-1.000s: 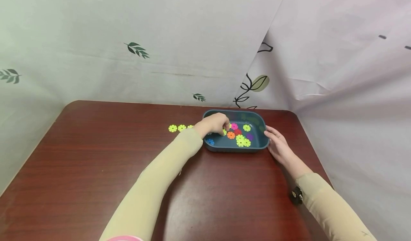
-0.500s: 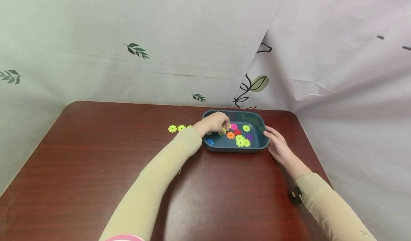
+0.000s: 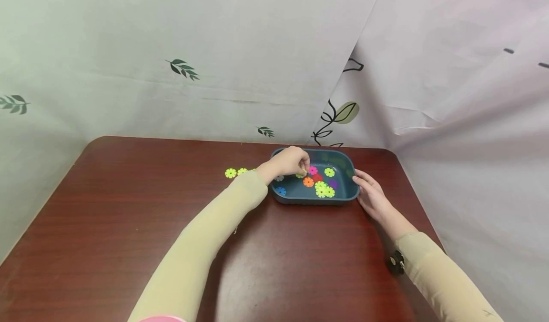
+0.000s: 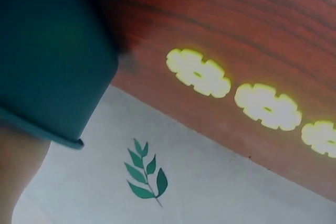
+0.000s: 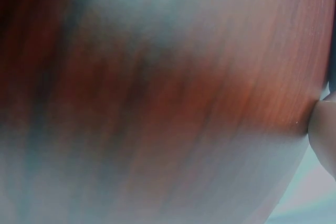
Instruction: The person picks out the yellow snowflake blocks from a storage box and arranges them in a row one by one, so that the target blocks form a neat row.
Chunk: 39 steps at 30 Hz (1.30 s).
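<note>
My left hand (image 3: 288, 161) reaches over the left rim of a dark blue-grey plastic basin (image 3: 315, 201). Between its thumb and fingers it pinches a yellow snowflake-shaped plastic disc (image 3: 303, 172), mostly covered by the fingertips. Inside the basin lie more discs: a pink one (image 3: 313, 170), an orange one (image 3: 308, 182), a blue one (image 3: 280, 191) and several yellow ones (image 3: 329, 172). My right hand (image 3: 372, 196) grips the basin's right end, thumb at the rim and fingers along the outer wall. Yellow discs (image 4: 198, 73) lie in a row on the table left of the basin.
The brown wooden table (image 3: 128, 226) meets a pale cloth (image 3: 240, 74) with leaf prints at its back and right edges. The left sleeve (image 3: 214, 226) crosses the table in front of the row of discs and hides part of it.
My left hand has lifted slightly and shifted right within the basin, with a yellow disc now pinched at its fingertips. The right hand keeps its hold on the basin.
</note>
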### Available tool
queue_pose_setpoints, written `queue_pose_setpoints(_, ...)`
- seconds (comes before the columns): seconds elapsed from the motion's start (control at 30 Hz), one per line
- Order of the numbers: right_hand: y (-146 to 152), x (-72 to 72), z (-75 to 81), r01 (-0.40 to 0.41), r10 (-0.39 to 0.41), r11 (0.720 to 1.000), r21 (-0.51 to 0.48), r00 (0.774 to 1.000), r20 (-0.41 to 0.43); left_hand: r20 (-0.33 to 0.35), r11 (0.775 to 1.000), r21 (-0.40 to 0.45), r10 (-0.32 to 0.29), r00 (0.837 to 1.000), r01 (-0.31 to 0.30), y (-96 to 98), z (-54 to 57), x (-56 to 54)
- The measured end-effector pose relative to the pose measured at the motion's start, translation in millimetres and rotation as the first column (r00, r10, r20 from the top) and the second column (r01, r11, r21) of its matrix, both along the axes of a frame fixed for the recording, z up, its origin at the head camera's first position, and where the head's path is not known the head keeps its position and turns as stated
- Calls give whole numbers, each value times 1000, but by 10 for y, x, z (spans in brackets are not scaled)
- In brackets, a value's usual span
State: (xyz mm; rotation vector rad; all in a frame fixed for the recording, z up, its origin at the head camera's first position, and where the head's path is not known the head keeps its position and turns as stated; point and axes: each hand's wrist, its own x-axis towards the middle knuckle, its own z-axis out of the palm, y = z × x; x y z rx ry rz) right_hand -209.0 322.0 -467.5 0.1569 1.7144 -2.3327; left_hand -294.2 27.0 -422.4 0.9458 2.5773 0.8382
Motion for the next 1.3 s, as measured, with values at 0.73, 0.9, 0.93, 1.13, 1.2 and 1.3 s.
queue_pose_setpoints(0.73, -73, -25, -1, 8, -8, 1000, -3, 1000, -13, 22, 975, 215, 56, 998, -60, -580, 222, -11)
queue_pose_setpoints(0.9, -74, -29, 1, 10, -10, 1000, -9, 1000, -11, 22, 968, 227, 106, 994, -108, -794, 259, -38)
queue_pose_setpoints(0.93, -75, -30, 2, 9, -9, 1000, -11, 1000, -11, 20, 966, 233, 113, 993, -115, -836, 272, -39)
queue_pose_setpoints(1.13, -78, -32, -2, 8, -8, 1000, -18, 1000, -10, 28, 953, 262, 151, 988, -153, -1067, 302, -26)
queue_pose_setpoints(1.2, -78, -32, -3, 9, -9, 1000, -20, 1000, -9, 34, 951, 261, 166, 986, -169, -1141, 286, -23)
queue_pose_setpoints(1.3, -79, -30, -6, 12, -13, 1000, -19, 1000, -8, 46, 946, 256, 195, 980, -200, -1266, 254, -13)
